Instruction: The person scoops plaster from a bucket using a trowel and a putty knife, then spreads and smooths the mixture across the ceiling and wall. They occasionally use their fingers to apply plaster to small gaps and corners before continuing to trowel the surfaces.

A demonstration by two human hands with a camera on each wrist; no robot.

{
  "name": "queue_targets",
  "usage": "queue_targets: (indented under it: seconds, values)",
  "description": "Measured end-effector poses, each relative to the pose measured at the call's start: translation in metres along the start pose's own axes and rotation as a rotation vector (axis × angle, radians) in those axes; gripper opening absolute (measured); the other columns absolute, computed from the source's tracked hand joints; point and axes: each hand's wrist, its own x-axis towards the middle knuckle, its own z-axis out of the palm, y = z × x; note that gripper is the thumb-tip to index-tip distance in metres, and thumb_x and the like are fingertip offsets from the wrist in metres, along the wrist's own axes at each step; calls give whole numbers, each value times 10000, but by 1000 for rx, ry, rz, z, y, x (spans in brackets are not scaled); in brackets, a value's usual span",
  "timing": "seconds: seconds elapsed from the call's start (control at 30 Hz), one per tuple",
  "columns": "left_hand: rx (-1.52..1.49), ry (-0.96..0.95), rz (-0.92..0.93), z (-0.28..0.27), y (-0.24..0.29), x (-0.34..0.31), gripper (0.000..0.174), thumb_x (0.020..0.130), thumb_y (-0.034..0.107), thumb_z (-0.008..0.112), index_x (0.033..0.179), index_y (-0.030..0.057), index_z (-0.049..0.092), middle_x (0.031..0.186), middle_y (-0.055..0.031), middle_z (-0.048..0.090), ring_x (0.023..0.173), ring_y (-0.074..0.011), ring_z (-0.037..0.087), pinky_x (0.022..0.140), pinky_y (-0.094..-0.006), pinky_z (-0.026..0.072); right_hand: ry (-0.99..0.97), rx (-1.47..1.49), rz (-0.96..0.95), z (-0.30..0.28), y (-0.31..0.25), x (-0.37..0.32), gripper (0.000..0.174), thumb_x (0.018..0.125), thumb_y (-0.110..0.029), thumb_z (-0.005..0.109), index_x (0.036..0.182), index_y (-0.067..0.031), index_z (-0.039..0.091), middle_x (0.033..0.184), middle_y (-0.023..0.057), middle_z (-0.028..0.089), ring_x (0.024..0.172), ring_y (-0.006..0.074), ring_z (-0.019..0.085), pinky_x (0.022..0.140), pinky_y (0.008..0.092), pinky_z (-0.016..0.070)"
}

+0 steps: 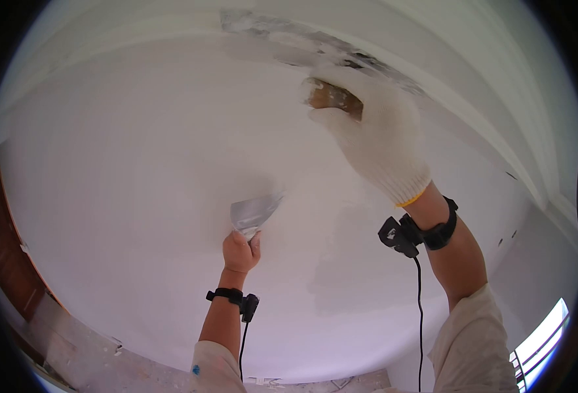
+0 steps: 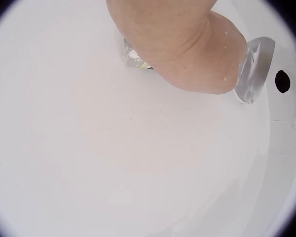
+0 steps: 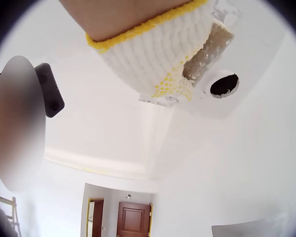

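My bare left hand (image 1: 240,254) grips a putty knife (image 1: 252,212) by its handle, with the wide metal blade up in front of the white surface. In the left wrist view the fist hides most of the handle; the blade (image 2: 257,69) sticks out on one side. Higher up on the right, my right hand (image 1: 384,134), in a white knit glove with a yellow cuff, holds a putty-smeared wooden-handled tool (image 1: 333,97) close against the patchy grey strip (image 1: 315,42). The glove covers much of this tool; its wooden part (image 3: 209,52) shows in the right wrist view.
A round hole (image 3: 224,85) opens in the white surface near my right hand. Curved moulding (image 1: 492,78) runs along the upper right. Further off are a brown door (image 3: 133,218), a ladder (image 3: 9,210) and a barred window (image 1: 541,344). Cables hang from both wrist cameras.
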Motion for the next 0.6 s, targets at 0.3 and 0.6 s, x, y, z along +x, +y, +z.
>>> queue_targets:
  seconds: [0.3, 0.6]
  values:
    - [-64, -199, -205, 1, 12, 14, 240, 913, 176, 653, 1026, -2, 538, 831, -197, 631, 696, -406, 619, 604, -465, 493, -130, 358, 46, -66, 28, -103, 292, 814, -99, 724, 1092, -43, 652, 825, 128, 610, 675, 222, 605, 614, 343, 502]
    - [-1226, -1483, -952, -100, 148, 90, 127, 929, 103, 635, 1012, 21, 584, 759, -28, 578, 623, -88, 532, 549, -243, 430, 42, 2186, 1163, 10, 115, -178, 181, 863, -199, 565, 934, -32, 577, 660, 78, 550, 461, 162, 446, 388, 264, 310]
